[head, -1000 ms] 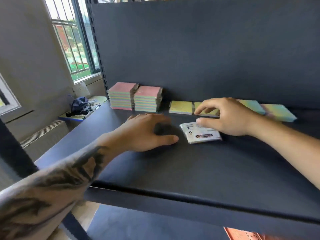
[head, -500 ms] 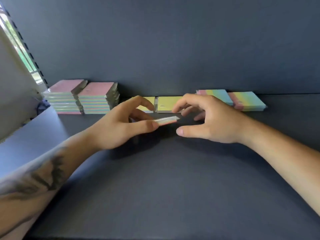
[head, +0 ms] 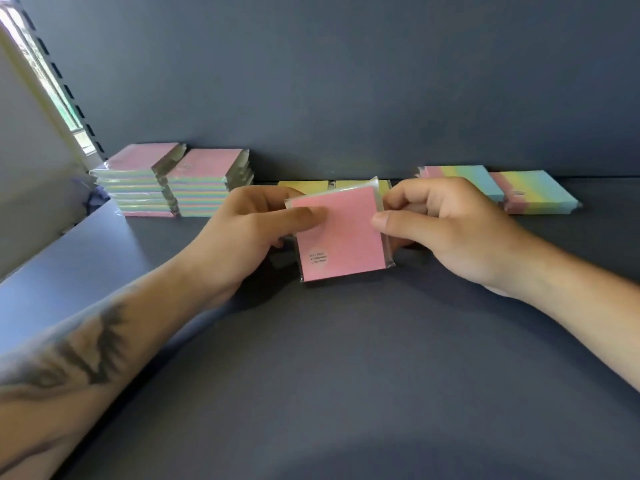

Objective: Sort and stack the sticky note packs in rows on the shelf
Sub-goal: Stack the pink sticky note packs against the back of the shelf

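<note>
Pack (head: 341, 233): 1 held; 2 stacks (head: 175, 183).

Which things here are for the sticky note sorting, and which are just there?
For the job:
pink pack, held by the left hand and right hand
two tall pink-topped stacks
yellow packs
striped packs
shelf

Just there:
window
wall

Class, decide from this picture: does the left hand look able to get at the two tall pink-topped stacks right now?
Probably not yet: the left hand is gripping the pink pack, shared with the right hand. The stacks stand unobstructed nearby.
</note>
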The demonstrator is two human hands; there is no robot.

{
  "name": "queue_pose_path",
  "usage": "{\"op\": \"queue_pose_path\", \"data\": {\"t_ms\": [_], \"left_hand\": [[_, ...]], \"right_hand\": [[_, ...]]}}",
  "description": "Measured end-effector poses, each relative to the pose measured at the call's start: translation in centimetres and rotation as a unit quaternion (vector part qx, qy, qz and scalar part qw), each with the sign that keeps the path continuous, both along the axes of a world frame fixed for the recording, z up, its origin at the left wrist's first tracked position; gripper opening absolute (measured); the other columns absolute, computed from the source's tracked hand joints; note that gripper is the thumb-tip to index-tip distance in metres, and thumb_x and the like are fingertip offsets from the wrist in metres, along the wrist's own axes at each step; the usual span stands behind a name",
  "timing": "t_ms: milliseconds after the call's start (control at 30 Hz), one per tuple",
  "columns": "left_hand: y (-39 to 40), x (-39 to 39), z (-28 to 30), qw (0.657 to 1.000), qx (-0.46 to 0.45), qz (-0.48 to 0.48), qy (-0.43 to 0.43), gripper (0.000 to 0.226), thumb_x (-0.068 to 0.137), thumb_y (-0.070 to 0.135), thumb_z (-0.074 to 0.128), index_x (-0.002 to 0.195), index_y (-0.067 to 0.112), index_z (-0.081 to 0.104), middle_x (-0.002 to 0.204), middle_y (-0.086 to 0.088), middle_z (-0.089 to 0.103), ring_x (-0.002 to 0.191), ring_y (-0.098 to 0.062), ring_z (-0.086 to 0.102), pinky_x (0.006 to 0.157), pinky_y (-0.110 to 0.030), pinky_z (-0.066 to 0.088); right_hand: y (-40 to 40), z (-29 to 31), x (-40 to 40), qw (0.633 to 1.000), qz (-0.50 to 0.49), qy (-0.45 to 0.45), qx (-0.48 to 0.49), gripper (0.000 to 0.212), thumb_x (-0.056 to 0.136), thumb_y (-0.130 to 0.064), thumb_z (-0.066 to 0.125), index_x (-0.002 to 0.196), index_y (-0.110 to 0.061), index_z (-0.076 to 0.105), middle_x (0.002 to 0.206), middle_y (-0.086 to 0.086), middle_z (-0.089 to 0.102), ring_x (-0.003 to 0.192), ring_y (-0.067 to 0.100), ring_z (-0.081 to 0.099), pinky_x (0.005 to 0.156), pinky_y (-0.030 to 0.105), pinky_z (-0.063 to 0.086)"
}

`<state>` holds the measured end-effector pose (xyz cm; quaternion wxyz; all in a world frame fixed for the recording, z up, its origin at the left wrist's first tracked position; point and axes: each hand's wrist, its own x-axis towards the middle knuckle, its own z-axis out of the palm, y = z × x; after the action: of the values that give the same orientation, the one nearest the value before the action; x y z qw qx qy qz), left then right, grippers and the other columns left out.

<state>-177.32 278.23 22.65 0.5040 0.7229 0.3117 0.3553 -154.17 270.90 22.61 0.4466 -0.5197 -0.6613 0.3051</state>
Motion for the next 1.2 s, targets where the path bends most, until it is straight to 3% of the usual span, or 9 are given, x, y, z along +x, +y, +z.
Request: {"op": "queue_pose_path", "data": {"t_ms": [100,200,367,533,667,767,867,933,1200], "left_hand": [[0.0,-0.3,-0.1,0.999,-0.035,0.015,-0.035,0.018,0.084,0.022,0.075,0.074,0.007,0.077,0.075,-0.017,0.070,0.074,-0.027,0.060,0.075,-0.039,0.040],[-0.3,-0.1,0.0,0.997,-0.059,0.032,-0.041,0.051,0.084,0.029,0.077,0.104,-0.018,0.066,0.102,-0.042,0.065,0.082,-0.035,0.060,0.081,-0.046,0.042],[-0.1,0.2,0.0,0.996,-0.070,0.045,-0.032,0.032,0.097,0.025,0.065,0.092,-0.005,0.072,0.083,-0.020,0.073,0.071,-0.026,0.067,0.063,-0.027,0.052],[-0.5,-0.1,0.1,0.997,-0.071,0.032,-0.025,0.037,0.097,0.029,0.067,0.090,-0.007,0.070,0.081,-0.015,0.072,0.070,-0.024,0.065,0.063,-0.029,0.050],[-0.6,-1.0,0.6,0.994,0.050,0.067,0.071,0.070,0.092,0.060,0.058,0.091,-0.009,0.064,0.080,-0.022,0.066,0.071,-0.022,0.053,0.069,-0.039,0.042],[-0.6,-2.2,1.4,0.963,0.120,0.124,0.209,0.074,0.092,0.076,0.036,0.099,0.010,0.069,0.094,-0.012,0.072,0.088,-0.025,0.064,0.089,-0.046,0.051],[-0.6,-5.4,1.8,0.861,0.253,0.174,0.406,0.061,0.100,0.072,0.016,0.101,0.033,0.064,0.106,0.002,0.069,0.112,-0.029,0.056,0.105,-0.046,0.038],[-0.4,-8.1,1.6,0.806,0.292,0.173,0.484,0.070,0.093,0.078,0.008,0.124,0.042,0.059,0.127,0.008,0.066,0.127,-0.025,0.051,0.111,-0.049,0.031],[-1.3,-15.1,0.0,0.796,0.196,0.173,0.546,0.086,0.078,0.097,0.010,0.151,0.057,0.030,0.161,0.022,0.034,0.152,-0.011,0.026,0.122,-0.059,0.018]], "right_hand": [[-0.2,-0.2,-0.3,1.000,-0.016,0.006,0.004,0.029,0.084,-0.037,0.076,0.099,-0.019,0.059,0.091,0.007,0.077,0.093,0.037,0.068,0.088,0.054,0.051],[-0.9,0.2,-0.7,0.997,-0.024,-0.048,0.051,0.051,0.072,-0.050,0.086,0.103,-0.029,0.051,0.114,-0.009,0.068,0.108,0.013,0.065,0.084,0.040,0.054],[-1.9,1.0,-1.6,0.960,-0.008,-0.262,0.100,0.062,0.064,-0.065,0.083,0.115,-0.040,0.056,0.131,-0.025,0.053,0.125,0.003,0.050,0.097,0.029,0.046],[-1.8,0.6,-2.2,0.940,-0.029,-0.305,0.150,0.058,0.068,-0.066,0.076,0.117,-0.040,0.059,0.120,-0.022,0.057,0.111,0.009,0.057,0.090,0.038,0.051],[-1.9,0.5,-2.8,0.942,-0.031,-0.298,0.151,0.054,0.069,-0.066,0.069,0.117,-0.042,0.059,0.117,-0.022,0.055,0.107,0.009,0.056,0.086,0.033,0.050],[-1.3,1.0,-3.1,0.939,-0.047,-0.317,0.127,0.052,0.071,-0.071,0.066,0.116,-0.046,0.059,0.118,-0.021,0.051,0.103,0.010,0.056,0.087,0.034,0.050],[0.1,2.1,-4.3,0.943,-0.029,-0.320,0.086,0.048,0.071,-0.067,0.068,0.115,-0.049,0.058,0.120,-0.018,0.051,0.104,0.009,0.055,0.090,0.036,0.050],[1.9,2.8,-5.7,0.937,-0.016,-0.340,0.081,0.049,0.073,-0.067,0.068,0.117,-0.050,0.055,0.123,-0.017,0.051,0.109,0.014,0.055,0.095,0.039,0.049],[11.7,5.1,-11.2,0.929,-0.027,-0.353,0.111,0.042,0.080,-0.059,0.070,0.115,-0.039,0.058,0.113,-0.004,0.054,0.106,0.023,0.056,0.102,0.046,0.045]]}}
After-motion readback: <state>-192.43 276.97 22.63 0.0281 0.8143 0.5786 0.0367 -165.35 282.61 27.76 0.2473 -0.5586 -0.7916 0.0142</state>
